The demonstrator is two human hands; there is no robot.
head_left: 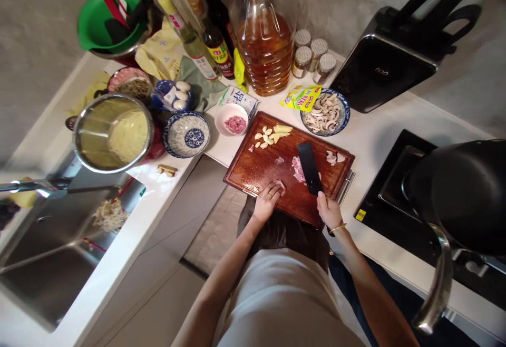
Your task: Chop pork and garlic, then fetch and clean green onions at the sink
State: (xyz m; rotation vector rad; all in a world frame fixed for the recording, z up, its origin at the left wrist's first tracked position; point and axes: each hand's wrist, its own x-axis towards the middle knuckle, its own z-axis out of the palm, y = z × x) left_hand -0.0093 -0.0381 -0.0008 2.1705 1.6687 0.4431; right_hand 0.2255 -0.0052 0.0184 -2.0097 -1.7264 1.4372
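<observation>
The left hand (266,203) lays its fingers on the meat piece (281,186) near on the cutting board (247,167); rightward, the right hand (329,210) clamps the cleaver (309,167), blade slanting far-left.

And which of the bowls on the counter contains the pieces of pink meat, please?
The small plain white bowl, beside the far-left corner of the cutting board. Pink meat lies in it, whereas the blue-patterned bowl farther right holds sliced mushrooms.

Head-worn view, steeply downward
</observation>
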